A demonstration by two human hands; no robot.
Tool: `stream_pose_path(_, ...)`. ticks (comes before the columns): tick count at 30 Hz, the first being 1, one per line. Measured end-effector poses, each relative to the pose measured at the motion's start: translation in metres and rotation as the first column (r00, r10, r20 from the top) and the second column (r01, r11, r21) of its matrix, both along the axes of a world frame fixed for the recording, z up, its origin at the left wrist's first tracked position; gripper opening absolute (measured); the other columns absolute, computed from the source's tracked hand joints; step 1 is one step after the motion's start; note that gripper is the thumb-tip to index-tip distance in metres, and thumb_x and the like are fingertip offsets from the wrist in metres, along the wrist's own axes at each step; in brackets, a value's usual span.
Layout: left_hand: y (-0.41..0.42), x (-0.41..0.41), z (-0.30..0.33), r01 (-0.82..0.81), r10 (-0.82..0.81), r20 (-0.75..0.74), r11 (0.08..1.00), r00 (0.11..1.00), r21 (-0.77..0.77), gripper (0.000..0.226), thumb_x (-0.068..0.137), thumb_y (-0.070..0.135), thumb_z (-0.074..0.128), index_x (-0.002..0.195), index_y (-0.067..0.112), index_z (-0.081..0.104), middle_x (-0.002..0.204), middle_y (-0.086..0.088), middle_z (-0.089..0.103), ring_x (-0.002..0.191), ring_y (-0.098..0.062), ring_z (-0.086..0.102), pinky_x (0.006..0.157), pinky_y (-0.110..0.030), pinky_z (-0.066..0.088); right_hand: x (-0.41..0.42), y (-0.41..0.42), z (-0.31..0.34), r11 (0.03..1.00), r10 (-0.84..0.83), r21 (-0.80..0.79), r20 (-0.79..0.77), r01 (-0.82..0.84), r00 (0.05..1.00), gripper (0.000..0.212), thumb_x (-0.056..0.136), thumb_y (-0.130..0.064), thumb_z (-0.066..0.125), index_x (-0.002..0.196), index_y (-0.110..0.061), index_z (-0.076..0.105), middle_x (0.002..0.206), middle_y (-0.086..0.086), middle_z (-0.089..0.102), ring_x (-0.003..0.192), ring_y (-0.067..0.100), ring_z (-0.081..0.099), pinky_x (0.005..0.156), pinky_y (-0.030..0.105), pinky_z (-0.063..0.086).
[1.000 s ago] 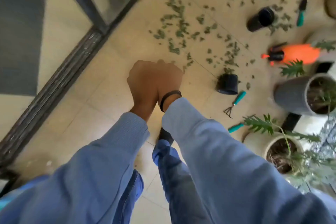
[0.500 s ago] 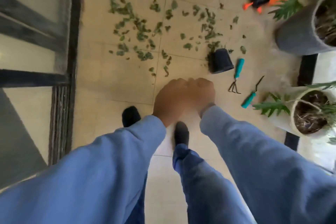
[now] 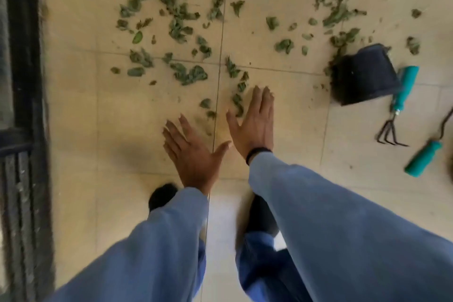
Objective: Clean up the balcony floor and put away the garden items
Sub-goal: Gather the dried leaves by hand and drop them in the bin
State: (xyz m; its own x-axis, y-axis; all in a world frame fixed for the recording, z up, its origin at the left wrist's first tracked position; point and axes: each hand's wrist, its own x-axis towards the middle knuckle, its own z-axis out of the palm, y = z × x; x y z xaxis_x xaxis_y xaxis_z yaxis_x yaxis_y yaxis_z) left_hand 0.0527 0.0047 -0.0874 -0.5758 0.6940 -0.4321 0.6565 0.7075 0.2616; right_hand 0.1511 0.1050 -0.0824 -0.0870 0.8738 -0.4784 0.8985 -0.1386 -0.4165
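Green, dry leaves (image 3: 186, 24) all over the tan tiled floor (image 3: 73, 105), spread from the top of the view down to the hands. A few leaves just past the fingertips of the right hand (image 3: 255, 122), one small bunch right beside its thumb.

Both hands held out flat, backs up, fingers straight and a little apart, holding nothing. Left hand (image 3: 191, 152) a bit lower and turned to the left, thumb sticking out toward the right wrist. Right hand pointing straight ahead, with a black band (image 3: 257, 152) round the wrist. Cannot tell if the hands touch the floor or hang just over it.

Off to the right, a black plastic pot (image 3: 365, 76) tipped on its side, with bits of leaf near its open end. Just beside the pot, a small hand rake (image 3: 399, 105) with a teal handle and dark metal prongs. Near that, lower down, another tool with a teal handle (image 3: 422, 159), its dark metal end running off the edge.

Blue sleeves (image 3: 343, 216) on both arms, blue trousers and black socks (image 3: 161, 195) below. Dark door track (image 3: 24, 105) down the left side.
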Motion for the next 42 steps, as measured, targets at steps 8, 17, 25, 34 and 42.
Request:
stream_pose_path(8,0.075,-0.023,-0.074,0.067,-0.025,-0.211,0.979,0.977,0.194,0.119,0.085,0.084,0.042,0.159,-0.003,0.009,0.166,-0.028,0.005,0.156,-0.039,0.000,0.125,-0.057,0.007,-0.017,0.018,-0.086,0.947,0.009,0.314,0.171,-0.063,0.985,0.080,0.099,-0.053,0.027,0.158,0.000,0.014,0.167,0.019,0.008,0.155,0.032,0.003,0.126,0.047,0.008)
stream_pose_path(17,0.161,-0.047,-0.095,0.070,0.022,-0.293,0.951,0.956,0.302,0.081,0.104,0.055,0.028,0.160,0.001,0.005,0.166,-0.025,0.014,0.156,-0.037,0.008,0.124,-0.054,0.017,-0.074,0.120,-0.097,0.882,0.134,0.454,0.011,-0.125,0.991,0.059,0.104,-0.034,0.023,0.155,-0.006,0.030,0.165,0.013,0.022,0.155,0.025,0.011,0.126,0.041,0.009)
stream_pose_path(25,0.159,-0.049,-0.092,-0.054,0.118,-0.080,0.832,0.990,0.552,0.063,0.104,0.037,0.037,0.157,0.003,0.027,0.164,-0.012,0.030,0.156,-0.025,0.019,0.126,-0.046,0.016,-0.081,0.137,-0.093,0.864,0.174,0.502,-0.392,0.051,0.904,0.049,0.103,-0.028,0.035,0.141,-0.001,0.050,0.149,0.017,0.044,0.141,0.031,0.039,0.118,0.044,0.033)
stream_pose_path(34,0.174,-0.127,-0.038,0.288,-0.240,-0.189,0.911,0.952,0.295,0.074,0.095,0.060,0.041,0.143,0.003,0.039,0.129,-0.020,0.052,0.115,-0.035,0.052,0.095,-0.048,0.047,-0.079,0.122,-0.094,0.873,-0.019,0.411,-0.508,0.262,0.861,0.054,0.104,-0.035,0.028,0.144,-0.002,0.047,0.149,0.015,0.047,0.143,0.025,0.038,0.119,0.032,0.028)
stream_pose_path(42,0.212,-0.167,-0.015,0.986,-0.958,-0.285,-0.067,-0.022,0.150,0.076,0.093,0.068,0.054,0.155,0.031,0.034,0.161,-0.016,0.028,0.146,-0.037,0.032,0.111,-0.053,0.039,-0.084,0.141,-0.064,0.658,-0.402,0.093,-0.796,0.748,0.452,0.042,0.105,-0.032,0.032,0.120,-0.008,0.063,0.098,0.008,0.074,0.095,0.017,0.070,0.084,0.032,0.055)
